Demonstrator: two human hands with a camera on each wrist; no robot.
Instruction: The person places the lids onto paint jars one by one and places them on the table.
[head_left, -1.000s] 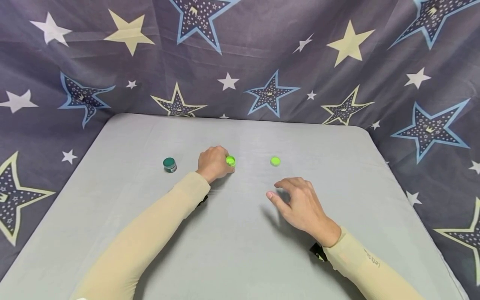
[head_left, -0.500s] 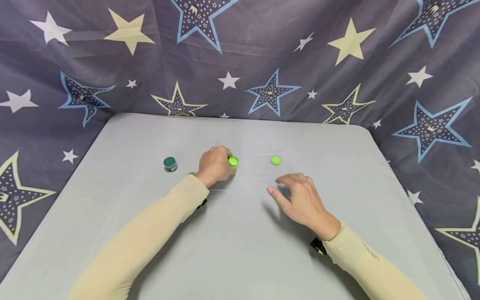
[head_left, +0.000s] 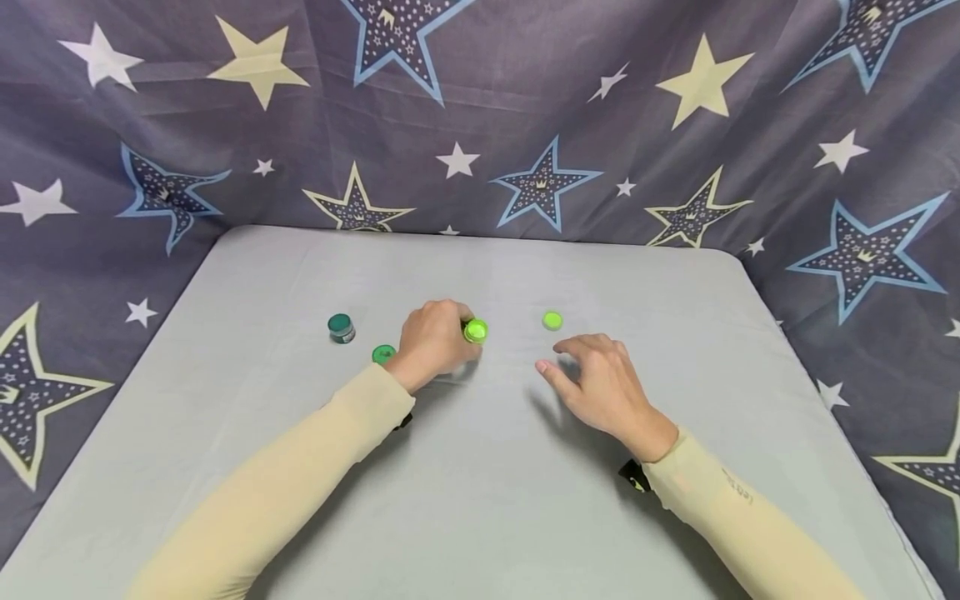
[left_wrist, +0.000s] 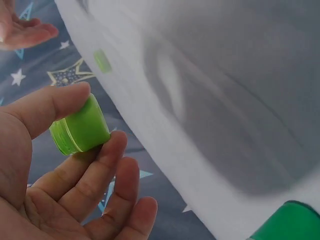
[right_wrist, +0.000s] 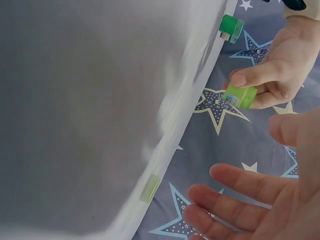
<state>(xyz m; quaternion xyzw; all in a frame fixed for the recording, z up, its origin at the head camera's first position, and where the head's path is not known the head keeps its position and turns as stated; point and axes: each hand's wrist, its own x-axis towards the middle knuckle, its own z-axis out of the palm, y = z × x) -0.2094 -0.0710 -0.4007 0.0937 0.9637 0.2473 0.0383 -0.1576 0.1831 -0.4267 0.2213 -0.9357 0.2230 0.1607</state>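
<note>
Pinches a lime-green jar (head_left: 476, 332) in the left grip (head_left: 435, 340), closed on it between thumb and fingertips, by the middle of the far half of the counter (head_left: 480, 492). Reveals a ridged rim on that jar in the left wrist view and, in the right wrist view, a small label with pale and blue patches, too small to read. Curves the right grip (head_left: 603, 387) loosely, unclosed, with thumb parted from fingers, just nearer than a lime-green lid (head_left: 552, 321) on the counter. Has a dark green jar (head_left: 341, 327) to the left, upright, with tiny illegible white marks on its side, and beside the left wrist a round bright green piece (head_left: 384, 354); cannot tell whether jar or lid. Wears pale yellow sleeves (head_left: 300, 467), with dark lettering (head_left: 738, 486) on the right one, too blurred to read surely. Faces a dark starred cloth (head_left: 517, 83), printed with crowns inside the outlined stars
</note>
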